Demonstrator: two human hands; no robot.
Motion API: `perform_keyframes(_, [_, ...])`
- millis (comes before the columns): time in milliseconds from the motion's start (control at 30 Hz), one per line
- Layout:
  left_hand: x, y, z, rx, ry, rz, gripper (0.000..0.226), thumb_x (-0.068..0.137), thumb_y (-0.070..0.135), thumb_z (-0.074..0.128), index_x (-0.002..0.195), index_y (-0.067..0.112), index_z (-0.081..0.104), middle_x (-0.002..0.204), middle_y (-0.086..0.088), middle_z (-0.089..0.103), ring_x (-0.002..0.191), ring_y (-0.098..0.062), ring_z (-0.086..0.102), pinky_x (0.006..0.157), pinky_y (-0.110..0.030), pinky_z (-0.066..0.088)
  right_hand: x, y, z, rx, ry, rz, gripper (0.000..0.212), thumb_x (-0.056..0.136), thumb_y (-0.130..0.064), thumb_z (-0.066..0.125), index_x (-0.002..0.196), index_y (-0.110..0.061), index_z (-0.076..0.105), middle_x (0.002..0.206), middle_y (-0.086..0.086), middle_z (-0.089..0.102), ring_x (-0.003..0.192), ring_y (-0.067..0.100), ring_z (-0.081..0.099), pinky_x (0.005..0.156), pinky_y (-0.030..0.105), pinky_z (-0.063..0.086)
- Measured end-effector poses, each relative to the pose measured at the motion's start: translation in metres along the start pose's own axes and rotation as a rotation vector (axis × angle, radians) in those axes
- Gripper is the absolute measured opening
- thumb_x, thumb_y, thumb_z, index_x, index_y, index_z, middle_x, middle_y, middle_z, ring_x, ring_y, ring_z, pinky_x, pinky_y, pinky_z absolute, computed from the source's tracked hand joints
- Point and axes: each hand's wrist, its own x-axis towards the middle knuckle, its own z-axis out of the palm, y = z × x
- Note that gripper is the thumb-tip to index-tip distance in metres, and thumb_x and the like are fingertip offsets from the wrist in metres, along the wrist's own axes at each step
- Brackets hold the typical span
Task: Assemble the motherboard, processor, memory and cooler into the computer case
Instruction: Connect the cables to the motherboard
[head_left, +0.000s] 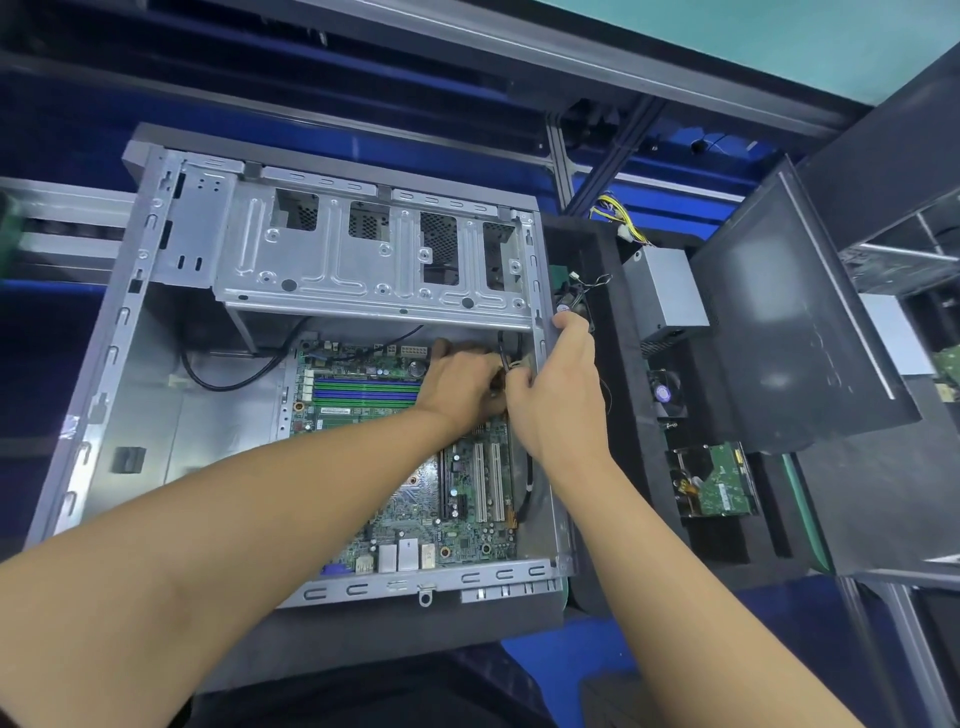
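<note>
Fingers (447, 349) of the left hand (457, 387) and right hand (558, 395) are pinching a cable (502, 347) together. Both hands are hovering over the motherboard (467, 540) inside the computer case (109, 358).

readable text: none | motherboard (457, 540) print: too small | hard drive (722, 483) label: blurred

Computer case (88, 415): bare sheet metal, dull silver, smooth. Drive cage (332, 275): same stamped metal, matt, with perforated mesh behind the cut-outs. Motherboard (467, 525): green board, semi-gloss coat, shiny metal port shields at the near edge. Memory slots (363, 389): smooth plastic. Cable (223, 382): black, slight sheen. Power supply (667, 291), right: matt grey metal. Tray (613, 405) is probably black foam, matt. Side panel (789, 332): satin black.
</note>
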Motion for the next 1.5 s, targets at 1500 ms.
perform_keyframes(1500, [-0.04,-0.064,-0.07,-1.532,-0.707,-0.383,0.02,0.085,0.022,0.067,0.099,0.01,0.075,0.099,-0.006,0.07,0.081,-0.009,0.066,0.066,-0.018,0.055,-0.008,0.003,-0.007,0.17,0.064,-0.082,0.041,0.093,-0.01,0.058,0.132,-0.007,0.046,0.124,0.005,0.042,0.103,0.009,0.039,0.087,0.022,0.037])
